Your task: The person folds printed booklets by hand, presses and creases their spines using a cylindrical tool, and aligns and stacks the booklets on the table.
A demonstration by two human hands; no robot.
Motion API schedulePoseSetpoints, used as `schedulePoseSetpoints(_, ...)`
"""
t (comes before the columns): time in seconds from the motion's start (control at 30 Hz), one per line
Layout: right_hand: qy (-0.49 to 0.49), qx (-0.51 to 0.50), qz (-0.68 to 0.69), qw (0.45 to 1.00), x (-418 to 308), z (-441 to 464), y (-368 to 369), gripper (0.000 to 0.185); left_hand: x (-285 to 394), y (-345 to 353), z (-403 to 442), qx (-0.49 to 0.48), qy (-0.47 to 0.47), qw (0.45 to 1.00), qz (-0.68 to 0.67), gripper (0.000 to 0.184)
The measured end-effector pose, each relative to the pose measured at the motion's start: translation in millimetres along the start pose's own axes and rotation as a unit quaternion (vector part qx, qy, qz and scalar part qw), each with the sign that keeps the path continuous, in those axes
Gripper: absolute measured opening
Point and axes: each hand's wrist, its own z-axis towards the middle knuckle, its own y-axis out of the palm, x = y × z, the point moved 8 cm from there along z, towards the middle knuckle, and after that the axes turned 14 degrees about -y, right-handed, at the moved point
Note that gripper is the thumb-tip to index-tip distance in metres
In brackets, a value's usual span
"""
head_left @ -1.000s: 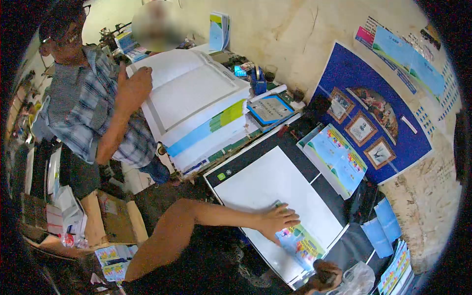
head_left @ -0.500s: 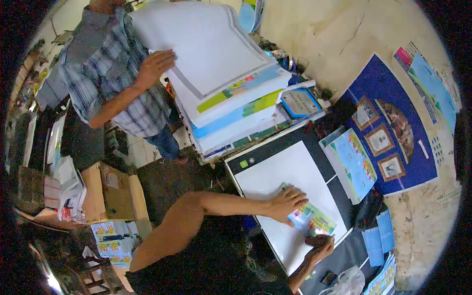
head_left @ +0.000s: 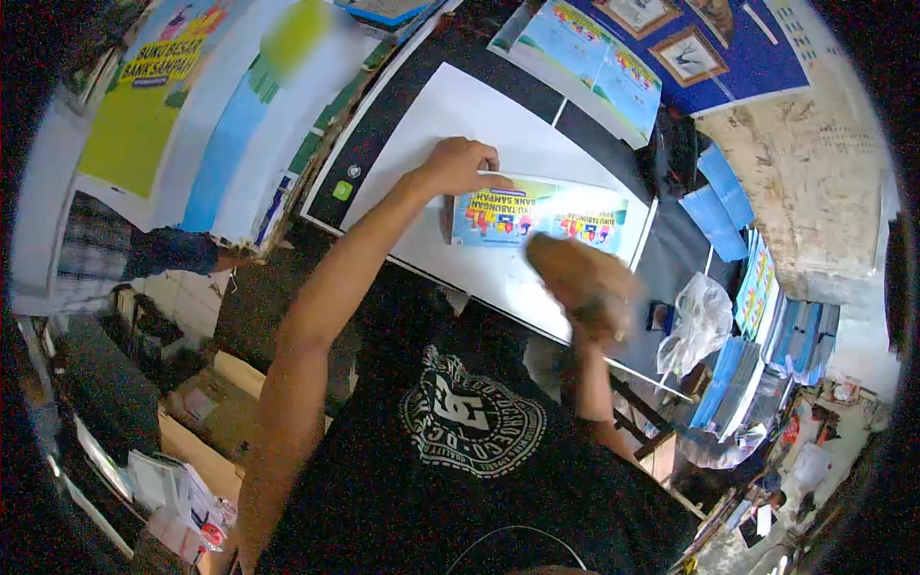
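Note:
On a large white sheet (head_left: 422,144) lies a glossy printed booklet cover (head_left: 498,213), with colourful figures and lettering that reads upside down from here. My left hand (head_left: 458,167) has its fingers curled at the cover's upper left edge and grips it there. Over the cover's lower right side, my right hand (head_left: 609,292) is closed around a brown rounded block (head_left: 561,264). Motion blurs that hand, and the block's exact kind cannot be made out. Whether the block touches the paper is unclear.
Printed blue sheets (head_left: 585,72) lie along the table's far side. To the right are a clear plastic bag (head_left: 695,321), a small dark box (head_left: 659,317) and blue stacks (head_left: 719,192). A tall paper stack (head_left: 182,125) stands left, near another person's sleeve (head_left: 144,254).
The view has swung downward and right. My left hand has gone from lying across the cover to its upper edge. My right hand, with the brown block, has moved and is now blurred.

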Motion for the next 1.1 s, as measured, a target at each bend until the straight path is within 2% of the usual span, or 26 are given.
schedulePoseSetpoints(0.03,0.14,0.057,0.088,0.985,40,-12,20,0.046,0,0,-2,0.009,0.003,1.0,-0.002,0.06)
schedulePoseSetpoints(0.07,0.103,0.042,0.075,0.991,89,-47,41,0.052,1,0,-4,0.019,0.007,1.0,-0.005,0.059)
schedulePoseSetpoints(0.1,0.136,0.05,0.11,0.983,53,-23,37,0.054,1,4,-2,0.037,0.034,0.998,-0.026,0.057)
schedulePoseSetpoints(0.17,0.127,0.051,0.123,0.983,52,-20,41,0.055,-4,2,-4,0.078,0.08,0.992,-0.054,0.054)
schedulePoseSetpoints(0.2,0.133,0.058,0.128,0.981,48,-26,42,0.055,-7,9,-8,0.072,0.074,0.994,-0.046,0.054)
schedulePoseSetpoints(0.23,0.06,0.076,0.197,0.976,29,-9,43,0.055,-8,7,-7,0.075,0.068,0.994,-0.036,0.053)
schedulePoseSetpoints(0.27,0.058,0.061,0.179,0.98,12,-1,39,0.058,-7,6,-6,0.075,0.063,0.995,-0.026,0.053)
schedulePoseSetpoints(0.33,-0.045,0.086,0.314,0.944,-23,25,36,0.057,-8,8,-7,0.09,0.082,0.992,-0.03,0.051)
schedulePoseSetpoints(0.4,-0.005,0.061,0.227,0.972,-7,16,48,0.055,-4,3,-10,0.091,0.084,0.992,-0.017,0.051)
schedulePoseSetpoints(0.5,0.169,-0.077,0.016,0.982,72,-1,99,0.049,-9,7,-8,0.087,0.089,0.991,-0.043,0.05)
schedulePoseSetpoints(0.53,0.06,-0.022,0.124,0.99,69,12,97,0.061,-8,8,-7,0.104,0.095,0.989,-0.045,0.05)
schedulePoseSetpoints(0.6,0.063,0.053,0.192,0.978,68,15,94,0.071,-8,0,-14,0.133,0.102,0.985,-0.044,0.05)
schedulePoseSetpoints(0.63,0.032,0.044,0.234,0.971,62,17,88,0.058,-10,3,-12,0.115,0.083,0.99,-0.026,0.049)
schedulePoseSetpoints(0.67,0.057,0.03,0.12,0.991,57,17,72,0.067,-7,3,-14,0.084,0.065,0.994,-0.032,0.049)
schedulePoseSetpoints(0.7,0.044,0.04,0.1,0.993,43,24,54,0.068,-4,2,-17,0.058,0.046,0.997,-0.035,0.05)
schedulePoseSetpoints(0.77,-0.049,0.096,0.159,0.981,-3,27,13,0.069,-16,20,1,0.027,0.032,0.996,-0.08,0.052)
schedulePoseSetpoints(0.8,-0.073,0.111,0.153,0.979,-14,25,-1,0.07,-16,30,6,0.041,0.043,0.99,-0.125,0.053)
schedulePoseSetpoints(0.83,-0.09,0.127,0.142,0.978,-15,21,-11,0.07,-23,46,22,0.136,0.099,0.979,-0.114,0.054)
schedulePoseSetpoints(0.87,-0.084,0.143,0.107,0.98,-7,10,-21,0.071,-12,25,2,0.06,0.043,0.997,-0.032,0.068)
schedulePoseSetpoints(0.93,-0.031,0.178,0.046,0.982,31,-19,-31,0.072,-9,19,-1,0.12,0.101,0.985,-0.072,0.056)
schedulePoseSetpoints(1.0,0.013,0.211,0.027,0.977,71,-46,-33,0.073,-7,11,-12,0.093,0.084,0.988,-0.09,0.05)
schedulePoseSetpoints(1.1,0.041,0.243,0.065,0.967,100,-67,-37,0.075,2,7,-16,0.067,0.055,0.993,-0.085,0.056)
